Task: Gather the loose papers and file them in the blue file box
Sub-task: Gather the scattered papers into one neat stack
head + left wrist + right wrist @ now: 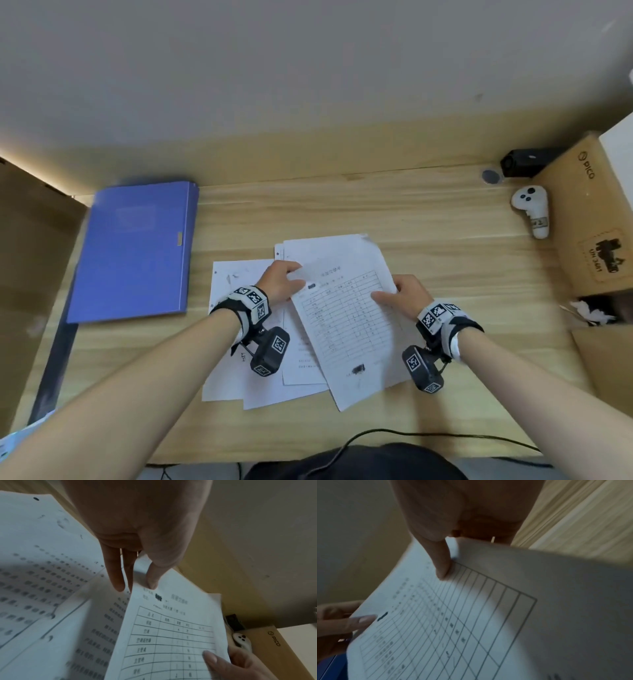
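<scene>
Head view — we pinch the table sheet (346, 315) with both hands' fingers (380, 295); closed blue file box (137, 250) lies at ten o'clock — left hand (279, 279) nearer

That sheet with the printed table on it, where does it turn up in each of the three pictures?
Head: the table sheet lies centre, atop the other papers, held between the left hand and right hand.
Left wrist: lower right, below the fingers.
Right wrist: it fills the lower middle.
Shared landmark: the black smudge near the sheet's top corner.
</scene>
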Demonstrator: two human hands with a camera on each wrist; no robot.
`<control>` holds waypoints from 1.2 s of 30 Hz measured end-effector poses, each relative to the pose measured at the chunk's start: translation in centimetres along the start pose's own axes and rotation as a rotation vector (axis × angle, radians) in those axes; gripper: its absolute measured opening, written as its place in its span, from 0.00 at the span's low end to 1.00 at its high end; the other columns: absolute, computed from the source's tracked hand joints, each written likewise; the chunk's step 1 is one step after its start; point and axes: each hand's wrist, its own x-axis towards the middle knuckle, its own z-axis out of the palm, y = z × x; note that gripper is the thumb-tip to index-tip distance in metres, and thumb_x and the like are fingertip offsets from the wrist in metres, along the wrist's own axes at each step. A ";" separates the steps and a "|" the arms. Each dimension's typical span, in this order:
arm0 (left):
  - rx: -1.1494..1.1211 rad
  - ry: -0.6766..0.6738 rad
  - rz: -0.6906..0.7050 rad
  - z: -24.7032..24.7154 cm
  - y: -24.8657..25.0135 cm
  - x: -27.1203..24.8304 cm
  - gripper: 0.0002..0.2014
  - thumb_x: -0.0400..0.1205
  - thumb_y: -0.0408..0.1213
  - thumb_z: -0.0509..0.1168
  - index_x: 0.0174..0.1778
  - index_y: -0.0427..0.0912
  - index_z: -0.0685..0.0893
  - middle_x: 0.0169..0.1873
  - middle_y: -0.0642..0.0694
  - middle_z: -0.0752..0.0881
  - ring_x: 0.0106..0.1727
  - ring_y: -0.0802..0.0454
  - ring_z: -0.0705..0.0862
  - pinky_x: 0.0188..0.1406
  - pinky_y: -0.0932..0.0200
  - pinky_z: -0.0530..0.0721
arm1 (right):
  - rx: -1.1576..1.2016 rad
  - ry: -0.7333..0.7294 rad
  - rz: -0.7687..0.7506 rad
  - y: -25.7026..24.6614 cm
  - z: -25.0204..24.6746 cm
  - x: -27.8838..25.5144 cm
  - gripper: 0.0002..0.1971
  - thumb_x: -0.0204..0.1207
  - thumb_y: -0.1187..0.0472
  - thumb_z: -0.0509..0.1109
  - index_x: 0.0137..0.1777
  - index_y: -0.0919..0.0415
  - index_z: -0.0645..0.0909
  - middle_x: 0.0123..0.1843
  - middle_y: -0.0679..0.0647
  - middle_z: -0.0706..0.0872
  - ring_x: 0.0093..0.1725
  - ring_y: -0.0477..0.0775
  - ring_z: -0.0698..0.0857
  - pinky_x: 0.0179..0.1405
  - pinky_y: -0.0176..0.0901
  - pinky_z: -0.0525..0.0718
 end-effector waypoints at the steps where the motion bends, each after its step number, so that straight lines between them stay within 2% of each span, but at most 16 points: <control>1: -0.025 0.023 -0.009 0.3 0.0 -0.1 0.07 0.82 0.32 0.66 0.54 0.39 0.85 0.47 0.42 0.88 0.43 0.44 0.84 0.35 0.59 0.82 | -0.025 0.015 -0.003 0.1 0.2 0.1 0.13 0.72 0.56 0.77 0.54 0.61 0.89 0.47 0.53 0.93 0.46 0.54 0.92 0.48 0.53 0.92; 2: -0.054 0.063 -0.032 0.5 -0.2 -0.1 0.06 0.81 0.34 0.67 0.54 0.42 0.83 0.44 0.43 0.87 0.43 0.44 0.84 0.38 0.58 0.83 | -0.044 0.053 0.001 0.2 0.4 0.3 0.12 0.73 0.57 0.76 0.54 0.63 0.88 0.48 0.56 0.92 0.46 0.56 0.91 0.47 0.54 0.91; 3: -0.075 0.106 -0.077 0.6 -0.6 -0.2 0.09 0.81 0.36 0.68 0.56 0.43 0.81 0.45 0.44 0.87 0.46 0.45 0.86 0.44 0.55 0.84 | -0.045 0.105 0.014 0.4 0.5 0.4 0.11 0.74 0.58 0.75 0.53 0.64 0.87 0.48 0.58 0.91 0.46 0.58 0.90 0.47 0.54 0.91; 6: -0.048 0.180 -0.209 1.0 -2.0 -0.7 0.22 0.80 0.39 0.68 0.70 0.40 0.77 0.59 0.43 0.84 0.62 0.43 0.84 0.61 0.53 0.81 | 0.012 0.245 0.071 1.1 0.5 0.9 0.09 0.75 0.59 0.74 0.49 0.65 0.86 0.50 0.64 0.91 0.46 0.62 0.88 0.48 0.53 0.88; 9: -0.077 0.174 -0.272 2.0 -3.1 -1.4 0.29 0.81 0.38 0.68 0.78 0.36 0.69 0.70 0.40 0.79 0.70 0.42 0.79 0.67 0.53 0.75 | 0.043 0.271 0.098 1.3 1.2 1.6 0.11 0.75 0.59 0.73 0.51 0.67 0.87 0.52 0.64 0.92 0.49 0.64 0.89 0.51 0.56 0.88; 13: -0.176 0.199 -0.279 3.1 -4.0 -1.5 0.27 0.80 0.35 0.68 0.76 0.37 0.71 0.67 0.40 0.81 0.66 0.43 0.81 0.64 0.54 0.78 | 0.059 0.254 0.088 0.6 3.2 2.2 0.08 0.76 0.58 0.72 0.52 0.60 0.84 0.52 0.61 0.91 0.48 0.60 0.88 0.49 0.52 0.88; 16: -0.259 0.213 -0.275 3.5 -4.1 -1.4 0.22 0.79 0.34 0.69 0.70 0.38 0.77 0.60 0.40 0.86 0.60 0.42 0.85 0.64 0.47 0.83 | 0.002 0.228 0.113 0.1 4.3 2.5 0.13 0.76 0.54 0.71 0.57 0.60 0.81 0.50 0.54 0.87 0.47 0.58 0.85 0.46 0.47 0.83; 19: -0.371 0.197 -0.241 4.0 -4.4 -1.6 0.17 0.78 0.34 0.70 0.63 0.36 0.84 0.55 0.41 0.90 0.56 0.42 0.89 0.61 0.42 0.87 | -0.088 0.218 0.146 -0.1 4.8 2.6 0.15 0.75 0.50 0.71 0.56 0.58 0.76 0.49 0.52 0.84 0.47 0.58 0.84 0.45 0.47 0.82; 21: -0.431 0.147 -0.213 4.5 -4.1 -2.0 0.17 0.79 0.33 0.71 0.63 0.36 0.85 0.58 0.41 0.90 0.57 0.42 0.89 0.62 0.43 0.86 | -0.121 0.226 0.168 -0.1 5.0 2.8 0.18 0.74 0.49 0.70 0.58 0.59 0.74 0.51 0.54 0.84 0.46 0.57 0.83 0.42 0.46 0.80; 24: -0.440 0.102 -0.172 5.4 -3.4 -2.2 0.18 0.81 0.30 0.69 0.68 0.35 0.83 0.63 0.41 0.87 0.63 0.43 0.86 0.64 0.49 0.84 | -0.146 0.212 0.189 -0.2 4.9 2.7 0.25 0.74 0.46 0.71 0.64 0.61 0.71 0.52 0.55 0.84 0.46 0.59 0.84 0.42 0.48 0.82; 28: -0.405 0.053 -0.132 5.4 -2.9 -1.9 0.17 0.83 0.30 0.66 0.68 0.35 0.82 0.65 0.40 0.86 0.65 0.43 0.85 0.67 0.48 0.83 | -0.207 0.191 0.201 0.1 3.7 2.2 0.33 0.73 0.40 0.71 0.69 0.61 0.65 0.53 0.53 0.83 0.48 0.59 0.85 0.44 0.49 0.82; 31: -0.410 0.017 -0.109 5.1 -2.6 -1.8 0.18 0.84 0.31 0.65 0.71 0.37 0.81 0.66 0.43 0.85 0.67 0.44 0.83 0.69 0.47 0.81 | -0.150 0.229 0.143 0.6 2.6 2.0 0.28 0.70 0.39 0.74 0.61 0.58 0.74 0.52 0.50 0.86 0.48 0.54 0.86 0.46 0.50 0.85; 33: -0.430 -0.042 -0.092 5.0 -2.2 -1.9 0.19 0.84 0.31 0.65 0.72 0.38 0.79 0.64 0.47 0.85 0.65 0.47 0.83 0.67 0.52 0.80 | -0.054 0.258 0.112 0.8 1.9 1.7 0.21 0.71 0.44 0.76 0.56 0.57 0.79 0.54 0.52 0.88 0.49 0.54 0.87 0.48 0.51 0.86; 36: -0.486 -0.134 -0.091 5.1 -1.9 -1.8 0.17 0.84 0.32 0.66 0.69 0.37 0.81 0.61 0.48 0.85 0.61 0.48 0.85 0.63 0.53 0.82 | 0.076 0.291 0.081 0.8 0.9 1.3 0.16 0.74 0.54 0.76 0.58 0.59 0.82 0.55 0.55 0.90 0.51 0.57 0.89 0.53 0.56 0.88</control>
